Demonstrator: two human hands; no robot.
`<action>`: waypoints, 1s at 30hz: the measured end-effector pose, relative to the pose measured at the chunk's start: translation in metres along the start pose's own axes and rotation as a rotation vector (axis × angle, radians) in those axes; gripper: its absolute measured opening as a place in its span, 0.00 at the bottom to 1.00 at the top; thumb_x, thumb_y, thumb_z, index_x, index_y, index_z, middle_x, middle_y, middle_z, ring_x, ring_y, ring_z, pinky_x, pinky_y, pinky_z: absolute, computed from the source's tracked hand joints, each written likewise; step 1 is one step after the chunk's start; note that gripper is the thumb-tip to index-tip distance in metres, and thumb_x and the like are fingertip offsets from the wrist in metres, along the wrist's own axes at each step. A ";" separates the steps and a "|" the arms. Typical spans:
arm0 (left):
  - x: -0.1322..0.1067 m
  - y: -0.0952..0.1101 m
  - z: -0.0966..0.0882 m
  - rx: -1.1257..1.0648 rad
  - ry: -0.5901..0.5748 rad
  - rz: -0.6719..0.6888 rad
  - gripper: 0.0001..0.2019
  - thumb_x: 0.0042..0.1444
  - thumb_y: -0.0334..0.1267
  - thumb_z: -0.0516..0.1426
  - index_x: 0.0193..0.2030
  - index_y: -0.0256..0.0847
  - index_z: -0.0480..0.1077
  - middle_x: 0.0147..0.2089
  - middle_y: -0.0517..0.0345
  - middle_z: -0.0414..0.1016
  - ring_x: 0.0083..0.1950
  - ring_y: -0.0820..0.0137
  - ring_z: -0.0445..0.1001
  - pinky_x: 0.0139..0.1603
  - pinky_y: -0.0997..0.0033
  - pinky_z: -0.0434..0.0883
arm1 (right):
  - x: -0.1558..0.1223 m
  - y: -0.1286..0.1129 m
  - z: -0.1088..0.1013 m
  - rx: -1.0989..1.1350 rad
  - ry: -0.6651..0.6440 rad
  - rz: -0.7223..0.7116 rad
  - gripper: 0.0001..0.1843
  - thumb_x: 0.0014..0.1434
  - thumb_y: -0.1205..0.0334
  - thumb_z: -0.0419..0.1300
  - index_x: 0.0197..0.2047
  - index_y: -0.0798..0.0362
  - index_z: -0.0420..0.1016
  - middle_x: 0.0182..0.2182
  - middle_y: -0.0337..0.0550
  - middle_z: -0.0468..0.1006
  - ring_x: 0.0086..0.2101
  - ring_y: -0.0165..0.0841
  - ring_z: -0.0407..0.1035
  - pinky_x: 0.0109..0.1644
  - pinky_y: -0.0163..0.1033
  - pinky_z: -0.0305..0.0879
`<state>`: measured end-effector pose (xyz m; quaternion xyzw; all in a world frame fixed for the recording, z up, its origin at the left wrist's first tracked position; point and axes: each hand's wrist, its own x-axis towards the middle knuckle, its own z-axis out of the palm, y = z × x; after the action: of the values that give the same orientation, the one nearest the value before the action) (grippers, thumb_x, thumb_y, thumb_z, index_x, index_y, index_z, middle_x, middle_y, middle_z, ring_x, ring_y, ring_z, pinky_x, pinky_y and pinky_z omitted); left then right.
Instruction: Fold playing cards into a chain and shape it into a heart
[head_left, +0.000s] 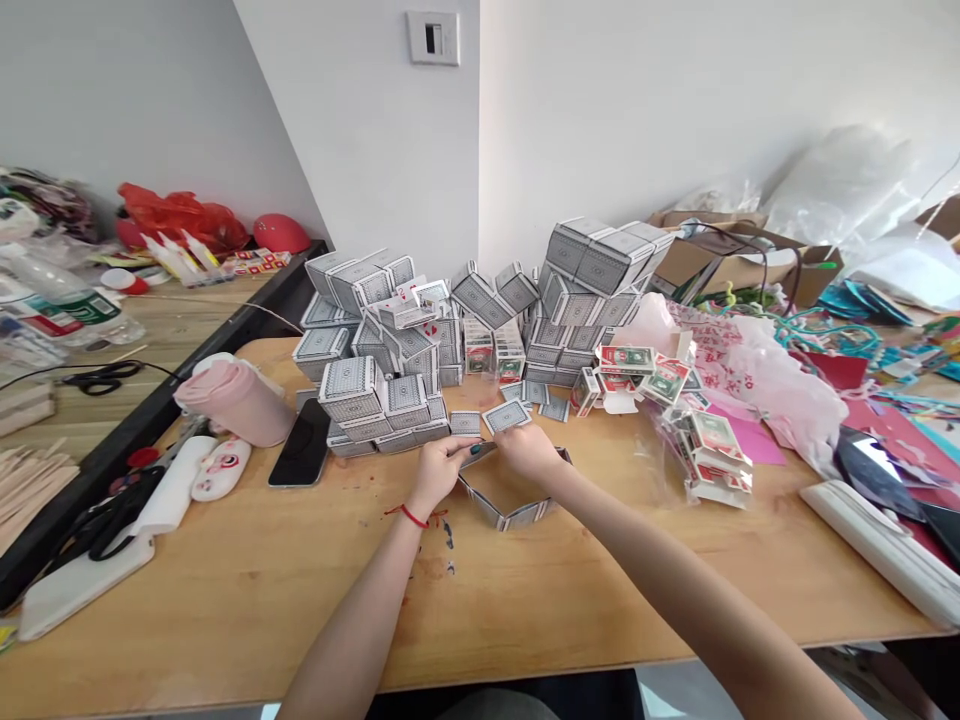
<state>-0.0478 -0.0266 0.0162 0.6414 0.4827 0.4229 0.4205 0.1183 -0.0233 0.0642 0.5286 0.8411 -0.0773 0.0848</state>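
Observation:
In the middle of the table stands an open ring of folded playing cards (517, 515), with grey patterned backs and the wooden tabletop showing inside it. My left hand (441, 472), wearing a red cord at the wrist, pinches the ring at its far left corner between thumb and fingers. At the far wall of the ring my right hand (529, 455) is closed; its fingertips are mostly hidden behind the hand. Just beyond its knuckles a loose playing card (504, 415) shows, back up. Another playing card (465, 423) lies beside it, above my left fingertips.
Stacked card blocks (352, 390) rise at the back left, and more card blocks (592, 270) at the back right. Opened red-and-green card boxes (709, 450) lie to the right. A phone (300, 443), pink cup (236, 400) and black scissors (124, 510) are on the left.

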 end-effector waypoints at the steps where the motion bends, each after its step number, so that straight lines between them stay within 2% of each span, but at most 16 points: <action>1: 0.000 0.000 0.000 0.002 0.000 0.002 0.08 0.48 0.34 0.56 0.33 0.39 0.75 0.36 0.54 0.78 0.39 0.66 0.75 0.44 0.65 0.71 | -0.001 -0.002 0.001 -0.004 -0.001 -0.012 0.14 0.56 0.73 0.46 0.38 0.59 0.72 0.38 0.58 0.75 0.39 0.42 0.70 0.40 0.39 0.62; 6: 0.000 0.000 0.002 -0.023 -0.001 -0.003 0.07 0.48 0.36 0.57 0.33 0.38 0.74 0.35 0.53 0.78 0.38 0.66 0.75 0.41 0.67 0.72 | -0.003 0.004 -0.002 0.020 -0.021 -0.039 0.13 0.56 0.72 0.48 0.41 0.58 0.71 0.37 0.56 0.76 0.37 0.41 0.71 0.37 0.38 0.63; 8: 0.000 0.001 0.003 -0.045 0.009 -0.011 0.08 0.48 0.36 0.57 0.34 0.37 0.74 0.36 0.52 0.78 0.38 0.67 0.75 0.40 0.67 0.72 | -0.001 0.019 -0.009 0.143 -0.067 -0.031 0.13 0.51 0.69 0.56 0.42 0.55 0.71 0.39 0.52 0.76 0.38 0.40 0.71 0.36 0.36 0.63; 9: -0.001 0.002 0.004 -0.054 0.010 -0.017 0.08 0.48 0.36 0.56 0.35 0.37 0.73 0.36 0.52 0.78 0.38 0.67 0.75 0.40 0.68 0.72 | 0.000 0.028 -0.012 0.239 -0.099 -0.035 0.17 0.46 0.67 0.61 0.42 0.53 0.72 0.40 0.48 0.76 0.38 0.39 0.71 0.37 0.35 0.63; 11: -0.002 0.004 0.004 -0.051 0.004 -0.021 0.09 0.49 0.36 0.55 0.36 0.37 0.73 0.37 0.52 0.77 0.38 0.68 0.75 0.40 0.68 0.72 | 0.005 0.047 -0.018 0.408 -0.113 0.001 0.21 0.42 0.65 0.64 0.43 0.50 0.72 0.39 0.43 0.77 0.38 0.36 0.71 0.38 0.32 0.63; 12: -0.002 0.006 0.003 -0.036 0.000 -0.013 0.09 0.49 0.35 0.55 0.36 0.37 0.73 0.37 0.52 0.77 0.39 0.67 0.75 0.40 0.67 0.72 | 0.008 0.056 -0.019 0.449 -0.074 0.049 0.18 0.45 0.63 0.63 0.42 0.50 0.73 0.37 0.41 0.77 0.37 0.34 0.71 0.39 0.32 0.62; 13: -0.003 0.007 0.003 -0.015 -0.006 0.003 0.09 0.49 0.35 0.55 0.37 0.37 0.73 0.38 0.52 0.77 0.40 0.67 0.75 0.42 0.67 0.72 | 0.011 0.063 -0.019 0.439 -0.001 0.155 0.14 0.48 0.62 0.60 0.40 0.50 0.73 0.35 0.42 0.78 0.37 0.34 0.71 0.39 0.32 0.62; 14: -0.004 0.009 0.002 0.010 -0.014 0.023 0.10 0.50 0.35 0.55 0.38 0.38 0.73 0.40 0.52 0.77 0.41 0.67 0.74 0.44 0.66 0.71 | 0.015 0.068 -0.017 0.400 0.072 0.294 0.12 0.49 0.61 0.59 0.39 0.51 0.73 0.35 0.43 0.77 0.38 0.35 0.71 0.39 0.34 0.62; 15: -0.005 0.011 0.002 0.035 -0.027 0.045 0.10 0.50 0.35 0.54 0.39 0.38 0.73 0.41 0.52 0.76 0.43 0.67 0.74 0.46 0.65 0.70 | 0.018 0.070 -0.014 0.378 0.094 0.358 0.13 0.50 0.60 0.58 0.39 0.53 0.73 0.35 0.47 0.77 0.39 0.37 0.70 0.40 0.35 0.62; 17: -0.006 0.015 0.001 0.072 -0.058 0.082 0.12 0.51 0.34 0.53 0.42 0.39 0.72 0.44 0.52 0.75 0.46 0.67 0.72 0.50 0.64 0.68 | 0.026 0.069 -0.005 0.360 0.105 0.417 0.17 0.49 0.57 0.58 0.41 0.58 0.70 0.36 0.53 0.76 0.39 0.41 0.70 0.40 0.38 0.62; 19: -0.007 0.018 -0.001 0.088 -0.080 0.106 0.14 0.51 0.32 0.53 0.45 0.40 0.71 0.47 0.53 0.74 0.49 0.67 0.71 0.53 0.64 0.66 | 0.034 0.063 0.006 0.337 0.146 0.495 0.26 0.44 0.53 0.62 0.44 0.60 0.67 0.40 0.58 0.73 0.42 0.44 0.68 0.39 0.40 0.62; 21: -0.007 0.019 -0.002 0.079 -0.086 0.118 0.15 0.51 0.32 0.53 0.46 0.41 0.70 0.48 0.54 0.73 0.51 0.67 0.70 0.54 0.63 0.65 | 0.040 0.058 0.015 0.379 0.190 0.541 0.30 0.40 0.55 0.65 0.45 0.60 0.65 0.41 0.58 0.73 0.43 0.45 0.67 0.39 0.41 0.62; 24: -0.005 0.019 -0.003 0.044 -0.095 0.110 0.16 0.51 0.31 0.52 0.47 0.40 0.70 0.50 0.54 0.72 0.52 0.67 0.69 0.54 0.64 0.65 | 0.047 0.057 0.024 0.551 0.222 0.504 0.24 0.38 0.61 0.65 0.41 0.58 0.66 0.36 0.53 0.74 0.38 0.41 0.69 0.36 0.38 0.61; 28: -0.001 0.014 -0.001 0.062 -0.071 0.083 0.16 0.51 0.30 0.50 0.46 0.41 0.71 0.48 0.55 0.73 0.50 0.68 0.70 0.53 0.64 0.66 | 0.041 0.067 0.029 0.712 0.221 0.358 0.07 0.41 0.62 0.61 0.25 0.55 0.69 0.25 0.41 0.75 0.30 0.32 0.68 0.33 0.32 0.60; 30: 0.000 0.012 0.001 0.073 -0.052 0.078 0.15 0.52 0.30 0.50 0.45 0.42 0.71 0.47 0.56 0.74 0.49 0.68 0.71 0.52 0.65 0.66 | 0.031 0.072 0.034 0.795 0.223 0.291 0.09 0.45 0.58 0.59 0.22 0.55 0.68 0.21 0.38 0.73 0.26 0.29 0.67 0.31 0.31 0.61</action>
<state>-0.0440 -0.0286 0.0270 0.6854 0.4614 0.4040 0.3926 0.1723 0.0276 0.0214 0.6383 0.6667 -0.3246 -0.2066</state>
